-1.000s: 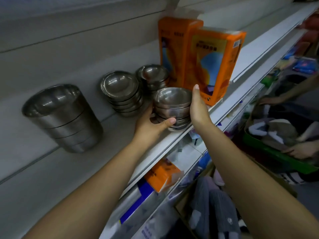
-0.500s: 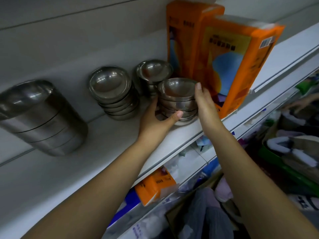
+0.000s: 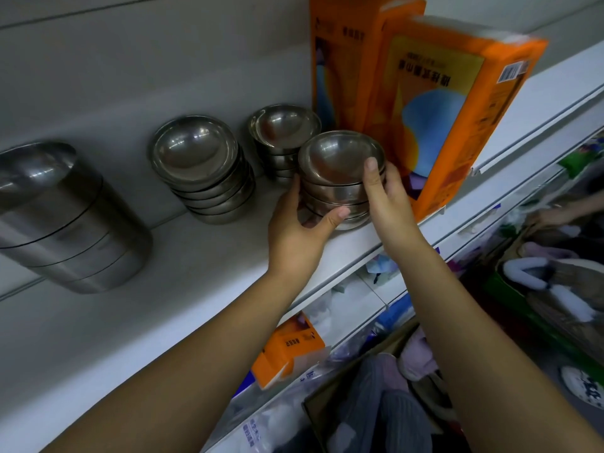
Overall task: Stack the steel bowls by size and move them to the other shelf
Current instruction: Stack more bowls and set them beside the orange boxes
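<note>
A stack of small steel bowls (image 3: 336, 161) stands near the front edge of the white shelf (image 3: 196, 276). My left hand (image 3: 295, 228) grips its left side, thumb curled under the lower bowls. My right hand (image 3: 387, 197) holds the right side, with the thumb against the top bowl's rim. Behind it stands another small bowl stack (image 3: 282, 132). A wider bowl stack (image 3: 202, 168) sits further left. At the far left is a stack of tall steel containers (image 3: 62, 217).
Two orange boxes (image 3: 434, 103) stand right behind the held stack, against my right hand. The shelf below holds an orange packet (image 3: 287, 351) and plastic-wrapped goods. Another person's hand (image 3: 555, 214) and bins of soft goods are at the right.
The view has drawn closer to the shelf. Both hands stay on the small bowl stack, which sits a little further in toward the orange boxes.
</note>
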